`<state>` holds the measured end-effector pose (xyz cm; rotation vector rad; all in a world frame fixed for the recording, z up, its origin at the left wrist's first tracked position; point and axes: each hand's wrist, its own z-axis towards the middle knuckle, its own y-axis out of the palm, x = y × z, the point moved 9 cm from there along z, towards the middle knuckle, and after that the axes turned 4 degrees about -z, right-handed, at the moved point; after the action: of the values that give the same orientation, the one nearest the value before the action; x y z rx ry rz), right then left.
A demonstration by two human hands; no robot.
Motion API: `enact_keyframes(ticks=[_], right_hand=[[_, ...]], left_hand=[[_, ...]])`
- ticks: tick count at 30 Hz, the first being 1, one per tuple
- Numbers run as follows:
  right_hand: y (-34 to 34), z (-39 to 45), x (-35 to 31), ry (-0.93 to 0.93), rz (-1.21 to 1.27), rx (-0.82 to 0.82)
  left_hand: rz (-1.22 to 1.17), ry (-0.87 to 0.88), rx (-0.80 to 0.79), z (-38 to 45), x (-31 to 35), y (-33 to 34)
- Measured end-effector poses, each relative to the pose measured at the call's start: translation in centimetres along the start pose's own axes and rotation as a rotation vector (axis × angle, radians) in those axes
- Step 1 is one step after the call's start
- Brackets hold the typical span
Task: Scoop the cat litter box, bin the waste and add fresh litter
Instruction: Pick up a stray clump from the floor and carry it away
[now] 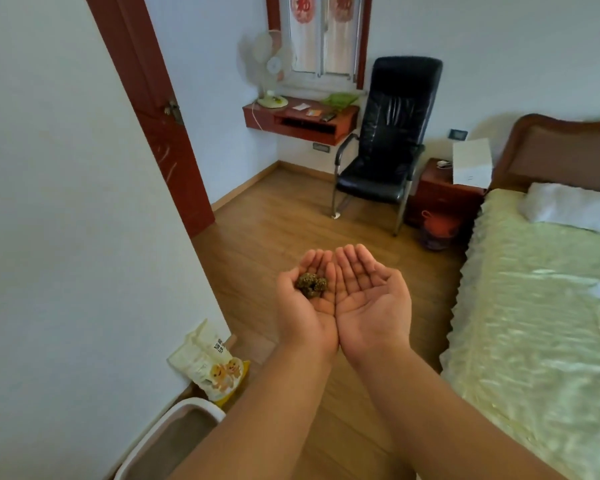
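Clumps [311, 286] were cupped in the left hand [305, 299]; the right hand [369, 299] was spread flat alongside. Litter box [174, 434] and litter bag [210, 367] were set against the wall, partly hidden by the left forearm.

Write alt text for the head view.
Two upturned hands are held side by side over a wooden floor, the left hand cupping a dark litter clump, the right hand empty. A litter box and litter bag sit lower left.

Both hands are held out palm up, side by side and touching along their edges, above the wooden floor [291, 216]. The left hand [307, 299] cradles a dark clump of waste [311, 285]; the right hand [371, 299] carries nothing. At lower left, beside the wall, stand a white litter box [201, 408] and a litter bag [210, 365].
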<state>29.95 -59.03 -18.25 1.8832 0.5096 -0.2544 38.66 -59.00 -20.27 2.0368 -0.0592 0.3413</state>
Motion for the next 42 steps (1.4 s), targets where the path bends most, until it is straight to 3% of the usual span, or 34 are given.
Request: enact_keyframes(ticks=[12,24,31,42], right_hand=[[-1.9,7.7,-11.7,-0.182,0.070,0.091],[-3.2,16.2,-19.5,-0.268,0.100,0.166],[-3.4,22.5,-21.7,-0.353,0.139,0.231],[2.6,32.5,-24.2,-0.531,0.217,0.224]], left_hand=[[0.186,-0.148,-0.061,6.2,-10.9,8.0],[0.204,-0.252,-0.049,13.5,-19.0,13.1],[0.243,-0.355,-0.038,19.8,-21.7,15.7],[0.322,-0.466,-0.147,30.2,-21.6,23.8]])
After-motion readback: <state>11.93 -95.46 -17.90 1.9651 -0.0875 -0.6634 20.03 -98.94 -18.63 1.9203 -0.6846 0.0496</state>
